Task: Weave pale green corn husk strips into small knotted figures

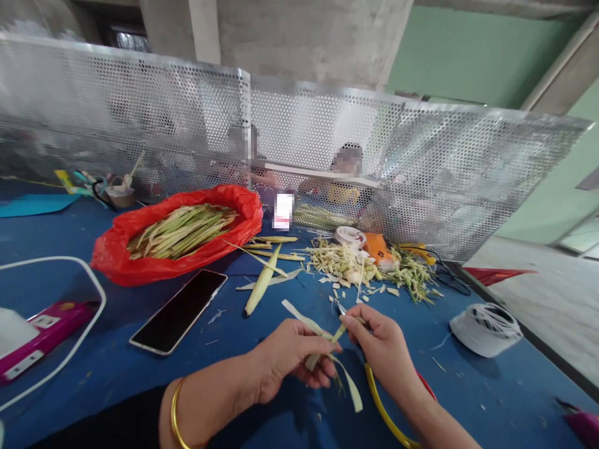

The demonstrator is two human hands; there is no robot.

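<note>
My left hand point(299, 355) is closed round pale green leaf strips point(302, 317); one end sticks up past the thumb and another curls down below the fingers. My right hand point(377, 337) pinches a strip of the same leaf just to the right, close to the left fingertips. A small pointed metal tip point(341, 308) shows beside the right fingers; the rest of that tool is hidden. Under the right wrist, a curved yellow piece point(386, 405) shows, with a bit of red beside it. A pale green tapered stalk point(263, 282) lies beyond my hands.
A red plastic bag point(154, 271) of long leaves stands back left, with a phone point(180, 312) before it. Leaf scraps point(344, 259) are heaped near a tape roll point(350, 236). White cord point(485, 329) sits right, a purple power strip point(47, 337) left. Behind is a perforated metal screen point(299, 118).
</note>
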